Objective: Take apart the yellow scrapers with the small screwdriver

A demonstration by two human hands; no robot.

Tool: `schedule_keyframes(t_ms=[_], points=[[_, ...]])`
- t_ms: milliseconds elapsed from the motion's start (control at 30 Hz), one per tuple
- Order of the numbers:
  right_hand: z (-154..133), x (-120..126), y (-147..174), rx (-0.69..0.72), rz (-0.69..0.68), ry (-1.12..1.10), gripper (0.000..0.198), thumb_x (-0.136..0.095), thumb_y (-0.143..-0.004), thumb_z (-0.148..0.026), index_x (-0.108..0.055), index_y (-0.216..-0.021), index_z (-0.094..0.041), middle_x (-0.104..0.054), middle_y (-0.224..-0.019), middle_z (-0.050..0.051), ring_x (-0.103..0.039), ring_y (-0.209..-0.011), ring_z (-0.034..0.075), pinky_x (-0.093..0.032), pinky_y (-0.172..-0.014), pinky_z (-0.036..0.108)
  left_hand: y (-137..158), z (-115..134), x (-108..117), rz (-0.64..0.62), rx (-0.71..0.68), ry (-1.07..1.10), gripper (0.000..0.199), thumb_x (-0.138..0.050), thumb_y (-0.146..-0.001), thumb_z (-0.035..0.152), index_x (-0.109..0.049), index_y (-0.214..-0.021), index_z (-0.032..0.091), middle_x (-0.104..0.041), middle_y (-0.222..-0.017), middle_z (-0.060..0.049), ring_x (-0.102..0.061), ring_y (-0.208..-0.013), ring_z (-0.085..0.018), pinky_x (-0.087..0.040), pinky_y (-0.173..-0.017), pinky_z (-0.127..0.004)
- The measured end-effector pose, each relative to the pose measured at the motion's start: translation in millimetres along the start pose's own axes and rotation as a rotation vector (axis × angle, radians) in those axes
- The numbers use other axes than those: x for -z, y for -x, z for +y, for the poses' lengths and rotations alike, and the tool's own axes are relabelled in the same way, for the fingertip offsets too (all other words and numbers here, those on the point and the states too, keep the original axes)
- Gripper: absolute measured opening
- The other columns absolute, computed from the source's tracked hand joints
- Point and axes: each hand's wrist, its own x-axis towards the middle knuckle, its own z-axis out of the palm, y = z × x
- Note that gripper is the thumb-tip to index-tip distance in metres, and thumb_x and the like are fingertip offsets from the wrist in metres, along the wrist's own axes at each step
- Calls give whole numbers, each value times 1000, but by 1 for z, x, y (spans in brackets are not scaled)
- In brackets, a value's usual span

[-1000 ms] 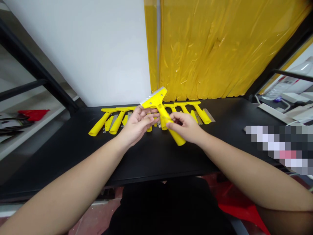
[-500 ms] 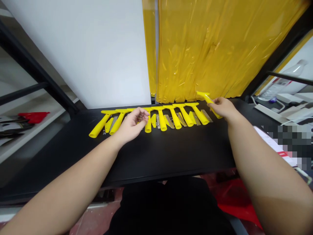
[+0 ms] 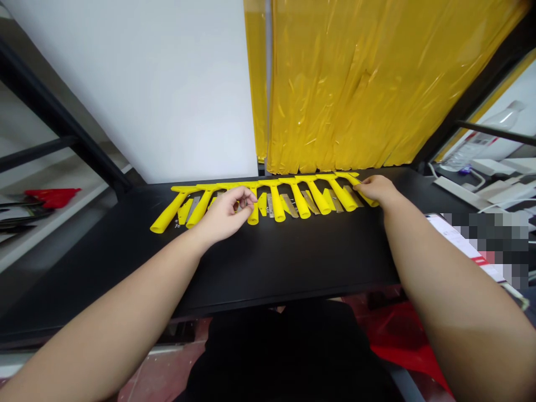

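Note:
My right hand (image 3: 379, 190) grips the handle of a yellow T-shaped scraper handle (image 3: 368, 198), the rightmost of the row, with its head down by the table's back edge. Several more yellow scraper handles (image 3: 302, 202) lie side by side to its left. My left hand (image 3: 229, 211) hovers over the row with loosely curled fingers, thumb apart and nothing visible in them; it hides part of the handles behind it. Between the handles lie metal blades (image 3: 288, 206), small yellow plates (image 3: 262, 204) and tiny screws (image 3: 177, 224).
The black table (image 3: 293, 257) runs across in front of me. A yellow plastic-wrapped stack (image 3: 326, 89) and a white panel (image 3: 176, 95) stand behind it. Black frame posts rise at both sides. At right are a phone (image 3: 452, 234) and a clear plastic bottle (image 3: 486, 139).
My right hand has lowered the yellow scraper handle from above the table to the right end of the row. The left hand has hardly moved.

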Motion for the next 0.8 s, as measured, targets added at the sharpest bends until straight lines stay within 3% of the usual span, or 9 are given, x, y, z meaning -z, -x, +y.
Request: schedule_keyframes(t_ms=[267, 433, 567, 800], points=[[-1, 2, 5, 10, 29, 9, 28, -81, -78, -37, -82, -96, -16, -81, -96, 17, -77, -91, 33, -56, -75, 38, 2, -1, -2, -19, 7, -33, 9, -71, -84, 25, -71, -93, 22, -66, -84, -2, -54, -73, -17, -45, -69, -29], [-15, 10, 26, 98, 183, -30, 32, -74, -85, -47, -79, -100, -19, -80, -107, 16, -75, -104, 34, -55, -86, 40, 2, -2, -2, -27, -13, -58, 9, -70, -85, 24, -70, -94, 22, -66, -86, -2, -54, -74, -18, -46, -71, -30], [-38, 13, 47, 199, 77, -18, 37, -76, -83, -58, -77, -92, -22, -81, -100, 12, -75, -98, 32, -56, -84, 39, 2, -2, -2, -33, -28, -69, 6, -68, -86, 24, -68, -92, 21, -66, -85, -3, -54, -74, -17, -46, -72, -31], [-53, 13, 60, 183, 25, 101, 48, -78, -80, -65, -78, -101, -22, -80, -107, 17, -75, -101, 36, -57, -84, 44, 2, -2, -2, -44, -40, -107, 7, -67, -88, 25, -68, -93, 21, -67, -87, -4, -55, -75, -18, -47, -72, -32]])
